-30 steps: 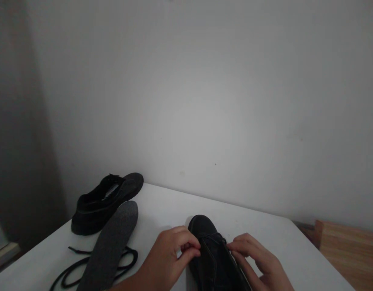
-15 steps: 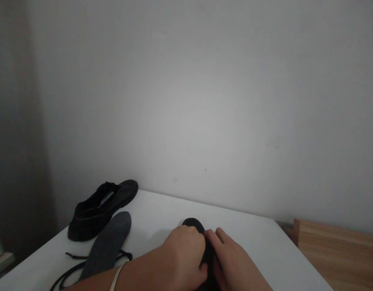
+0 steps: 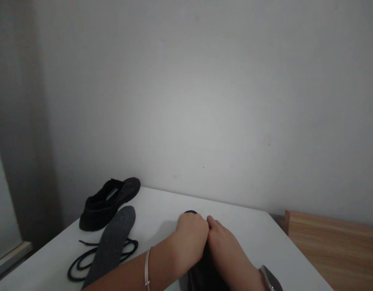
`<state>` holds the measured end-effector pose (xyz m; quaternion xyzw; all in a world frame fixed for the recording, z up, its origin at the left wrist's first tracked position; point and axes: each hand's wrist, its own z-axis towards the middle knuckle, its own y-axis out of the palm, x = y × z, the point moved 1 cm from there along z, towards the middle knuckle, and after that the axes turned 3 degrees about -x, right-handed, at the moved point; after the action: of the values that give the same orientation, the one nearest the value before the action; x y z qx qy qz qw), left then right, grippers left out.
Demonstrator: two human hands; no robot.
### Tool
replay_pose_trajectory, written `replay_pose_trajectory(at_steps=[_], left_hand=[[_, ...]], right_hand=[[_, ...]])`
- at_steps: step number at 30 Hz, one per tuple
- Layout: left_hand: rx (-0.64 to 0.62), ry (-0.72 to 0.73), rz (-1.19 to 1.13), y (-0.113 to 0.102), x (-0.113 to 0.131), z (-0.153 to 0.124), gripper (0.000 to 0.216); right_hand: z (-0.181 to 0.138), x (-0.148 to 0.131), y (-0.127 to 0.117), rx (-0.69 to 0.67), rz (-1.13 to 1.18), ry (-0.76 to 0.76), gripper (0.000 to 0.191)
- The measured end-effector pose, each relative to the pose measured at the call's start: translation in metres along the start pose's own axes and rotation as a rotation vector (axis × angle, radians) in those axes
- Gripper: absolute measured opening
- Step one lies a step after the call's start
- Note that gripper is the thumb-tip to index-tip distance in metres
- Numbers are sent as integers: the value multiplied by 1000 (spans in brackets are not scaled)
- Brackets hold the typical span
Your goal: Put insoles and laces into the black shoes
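A black shoe (image 3: 206, 273) lies on the white table, its toe pointing toward the wall and mostly covered by my hands. My left hand (image 3: 190, 238) is closed over its front part, knuckles up, with the fingertips hidden. Against the shoe's right side, my right hand (image 3: 225, 248) grips it, touching the left hand near the knuckles; its thumb is hard to see. Left of my forearm rests a dark grey insole (image 3: 115, 238), and a black shoelace (image 3: 80, 262) loops out from beneath it.
The other black shoe (image 3: 109, 204) stands at the table's far left, near the wall (image 3: 201, 101). The white table (image 3: 249, 220) ends at the wall. Beyond its right edge is a wooden board (image 3: 331, 246).
Both hands have moved slightly toward the shoe's toe and closer together, covering more of it. The view has shifted a little, so more of the lace and my right wrist's watch now show.
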<state>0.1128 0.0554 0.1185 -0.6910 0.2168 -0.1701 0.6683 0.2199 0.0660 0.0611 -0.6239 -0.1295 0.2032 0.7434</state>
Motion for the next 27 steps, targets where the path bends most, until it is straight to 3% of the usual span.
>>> replay_pose_trajectory(at_steps=[7,17,22,27], left_hand=[[-71,-84,68,-2,1,1,15],[57,-146,78,8,3,3,9],[141,-151,78,12,3,2,16],[121,-179,61,12,1,-1,26]], right_hand=[[-7,4,-5,6,38,1,48],[-13,4,-9,71,65,36,36],[-15,2,-9,138,104,33,31],[-14,1,-5,133,136,31,28]])
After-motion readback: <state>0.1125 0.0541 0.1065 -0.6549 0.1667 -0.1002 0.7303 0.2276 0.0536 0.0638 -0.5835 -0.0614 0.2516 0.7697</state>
